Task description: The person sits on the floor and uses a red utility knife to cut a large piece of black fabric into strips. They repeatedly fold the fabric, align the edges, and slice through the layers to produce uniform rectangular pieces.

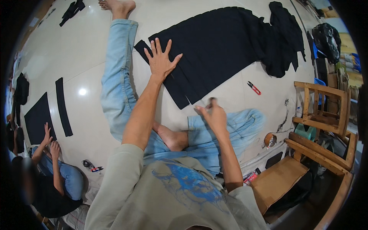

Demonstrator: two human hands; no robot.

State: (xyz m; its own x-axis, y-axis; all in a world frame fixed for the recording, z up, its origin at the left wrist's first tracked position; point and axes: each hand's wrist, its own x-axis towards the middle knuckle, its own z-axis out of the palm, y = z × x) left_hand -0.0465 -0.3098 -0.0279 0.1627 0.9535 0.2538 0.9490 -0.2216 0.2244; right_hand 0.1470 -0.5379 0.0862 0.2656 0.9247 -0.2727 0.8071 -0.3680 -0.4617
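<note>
A large piece of black cloth [218, 46] lies on the tiled floor in front of me, its far edge notched. My left hand [163, 61] presses flat on its left part, fingers spread. Along that side runs a black strip [177, 94], with a slit between it and the larger piece near the lower corner. Just off this corner, above my bent knee, my right hand [214, 115] is closed on a small tool [212, 100] with a dark end. Motion smears the tool, so its kind is unclear. Red-handled thread snips [254, 88] lie right of the cloth.
Crumpled black cloth [283, 42] adjoins the large piece. Wooden frames [322, 105] and a cardboard sheet [278, 180] stand at the right. At the left a co-worker [53, 180] sits with both hands by a black panel [40, 119]; a narrow black strip [63, 107] lies beside it.
</note>
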